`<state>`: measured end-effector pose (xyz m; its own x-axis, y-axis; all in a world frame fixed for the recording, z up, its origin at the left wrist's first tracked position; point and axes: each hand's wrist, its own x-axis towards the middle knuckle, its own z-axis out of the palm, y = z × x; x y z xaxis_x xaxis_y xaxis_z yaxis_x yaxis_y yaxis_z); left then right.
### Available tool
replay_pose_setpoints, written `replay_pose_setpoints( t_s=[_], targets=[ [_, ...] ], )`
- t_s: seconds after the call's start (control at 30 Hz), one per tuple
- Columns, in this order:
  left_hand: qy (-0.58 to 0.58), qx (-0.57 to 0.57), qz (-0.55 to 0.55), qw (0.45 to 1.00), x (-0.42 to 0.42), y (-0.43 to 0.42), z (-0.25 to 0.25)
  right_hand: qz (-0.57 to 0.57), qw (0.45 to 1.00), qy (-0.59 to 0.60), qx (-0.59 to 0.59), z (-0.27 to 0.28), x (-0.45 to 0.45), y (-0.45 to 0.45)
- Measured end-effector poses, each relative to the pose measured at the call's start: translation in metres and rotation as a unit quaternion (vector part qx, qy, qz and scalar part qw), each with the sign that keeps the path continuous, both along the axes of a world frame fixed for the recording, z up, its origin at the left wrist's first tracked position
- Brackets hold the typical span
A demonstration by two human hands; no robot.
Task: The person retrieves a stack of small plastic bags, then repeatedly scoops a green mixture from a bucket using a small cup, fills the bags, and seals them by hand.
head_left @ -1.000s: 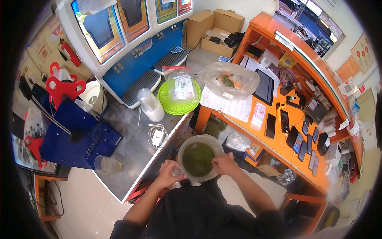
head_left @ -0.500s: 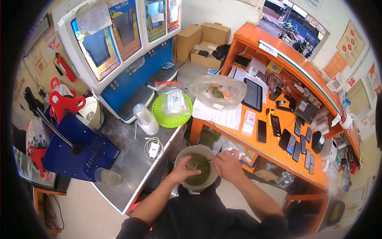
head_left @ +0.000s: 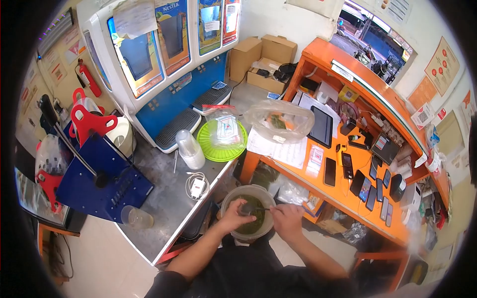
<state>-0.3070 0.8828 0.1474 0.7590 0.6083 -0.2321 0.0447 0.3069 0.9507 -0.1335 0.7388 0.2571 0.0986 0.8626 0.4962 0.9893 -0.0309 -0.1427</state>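
A whitish plastic bucket [head_left: 269, 229] stands low in front of my body, with wet green leafy stuff [head_left: 252, 227] inside. Over its left side, my left hand [head_left: 232, 217] curls its thumb and fingers around a small dark grey piece at the end of a utensil. My right hand [head_left: 288, 218] is closed on the other end, by the bucket's right rim. The utensil [head_left: 262, 209] is thin and dark, like a spoon, and lies across the bucket's mouth; its exact kind is unclear.
Left, a metal counter [head_left: 166, 213] holds a charger [head_left: 197, 186], a plastic cup [head_left: 136, 217], a white bottle [head_left: 191, 151] and a green basket [head_left: 223, 153] under a drink dispenser [head_left: 164, 99]. Right, an orange desk [head_left: 298, 171] bears several phones [head_left: 330, 172] and a plastic bag [head_left: 278, 121].
My left fingers have moved from down among the greens to the utensil's dark end. My right hand has shifted slightly right and down. The whole view has tilted a little.
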Motion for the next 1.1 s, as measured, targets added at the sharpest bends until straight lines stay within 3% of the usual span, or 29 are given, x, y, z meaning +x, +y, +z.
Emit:
replay_pose_setpoints(
  t_s=[0.03,0.1,0.17,0.2,0.27,0.3,0.37,0.4,0.43,0.47,0.53,0.67,0.77,0.83,0.87,0.93,1.1],
  targets=[
    [-0.001,0.001,0.001,1.0,-0.002,-0.001,0.001,-0.024,0.999,0.039,-0.001,-0.003,0.001,-0.002],
    [0.045,0.21,0.05,0.975,-0.005,-0.004,0.01,-0.047,0.996,0.077,0.001,-0.01,0.006,-0.004],
    [0.024,0.265,0.093,0.959,-0.007,-0.012,0.029,-0.095,0.978,0.117,-0.142,-0.019,0.009,-0.005],
    [0.006,0.317,0.132,0.939,-0.007,-0.016,0.036,-0.095,0.979,0.116,-0.14,-0.03,0.009,-0.003],
    [-0.009,0.337,0.148,0.93,-0.007,-0.018,0.018,-0.105,0.978,-0.006,-0.181,-0.05,0.001,0.002],
    [0.03,0.297,0.15,0.943,-0.009,-0.018,0.004,-0.103,0.979,-0.006,-0.178,-0.047,-0.006,0.006],
    [0.064,0.262,0.156,0.95,-0.005,-0.01,0.007,-0.066,0.991,0.07,-0.087,-0.029,-0.017,0.02],
    [0.043,0.319,0.15,0.935,-0.006,-0.01,0.018,-0.067,0.992,0.071,-0.085,-0.016,-0.023,0.025],
    [0.022,0.373,0.141,0.917,-0.009,-0.013,0.024,0.004,0.985,0.149,-0.09,0.002,-0.028,0.031],
    [0.022,0.373,0.139,0.917,-0.009,-0.014,0.018,0.075,0.967,0.226,-0.093,0.017,-0.033,0.035],
    [0.023,0.271,0.129,0.954,-0.002,-0.009,0.013,0.074,0.971,0.198,-0.108,0.022,-0.038,0.041],
    [0.02,0.333,0.063,0.941,-0.01,-0.005,0.047,0.07,0.971,0.194,-0.124,0.012,-0.033,0.044],
    [-0.034,0.268,0.027,0.962,-0.02,-0.004,0.049,0.097,0.959,0.248,-0.096,0.002,-0.025,0.04],
    [-0.042,0.069,-0.009,0.997,-0.023,-0.002,0.059,0.107,0.949,0.295,-0.036,0.009,-0.027,0.037],
    [-0.047,0.074,-0.014,0.996,-0.024,-0.003,0.065,0.104,0.951,0.29,-0.03,0.015,-0.028,0.034],
    [-0.043,0.049,0.029,0.997,-0.029,-0.006,0.077,0.031,0.909,0.411,-0.053,0.026,-0.034,0.029],
    [-0.09,0.007,0.076,0.993,-0.031,-0.007,0.089,0.038,0.882,0.462,-0.09,0.03,-0.027,0.026]
  ],
)
